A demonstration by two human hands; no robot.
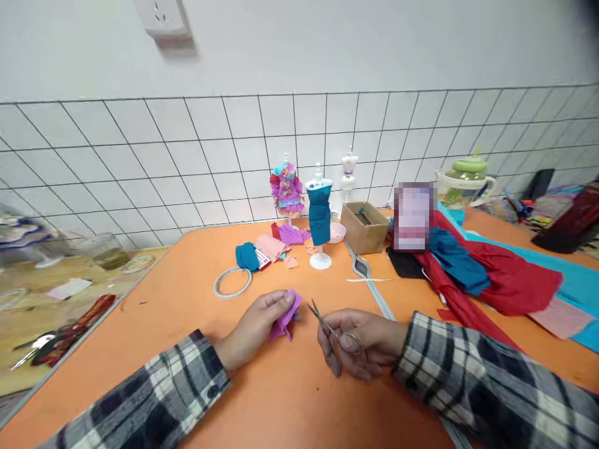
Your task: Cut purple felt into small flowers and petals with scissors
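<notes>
Purple cloth (285,323): one piece, at 9 o'clock from the scissors, pinched between the left hand's (267,317) thumb and fingers.
Scissors (324,320): one pair, blades slightly parted, right hand (358,344) curled round the handles.
Mannequins (349,167): three, around 12 o'clock from the scissors.
Cardboard box (362,234): one, at 1 o'clock from the scissors.
Surface: orange tabletop (262,393).
Room: white-tiled wall (238,149) behind.
Cloth's look: small, creased, lower corner dangling.
</notes>
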